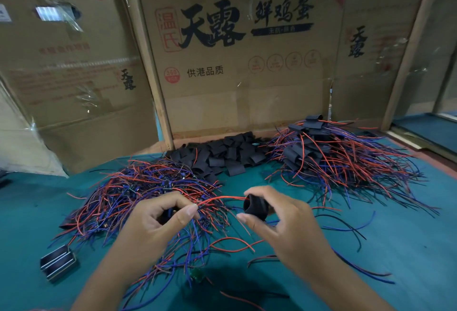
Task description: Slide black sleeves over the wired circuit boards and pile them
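We see three big cardboard boxes point(237, 68) standing as a wall behind our hands, and under everything one green mat point(371, 249) covering the table. On it we count three heaps. Well beyond the grip and to its right lies the finished pile point(329, 152), black-covered boards stacked with red and blue wires fanning outward toward the right. Straight beyond the grip sits the heap of empty sleeves point(222, 155), too many flat black pieces for us to count. Just beyond and to the left of the grip spreads the tangle of bare wired boards point(148, 187), its wires reaching under our left hand. Down at the left, well apart from the grip, two metal blocks point(58, 262) lie side by side. Near the bottom edge, below the grip, one small green board point(197, 273) shows dimly in shadow. Our two hands meet in the middle. Our left hand point(158, 221) has thumb and fingers curled and pinching a wired board point(169, 214), of which we see only a dark bit between the fingers; its red wire point(222, 198) runs rightward, nearly level, into the mouth of the sleeve. Our right hand point(279, 221) holds one black sleeve point(254, 205) between the index finger on top and the thumb below, squeezed so its opening gapes round. The sleeve's mouth faces left toward the board, and its long axis runs left to right, back into our right palm.
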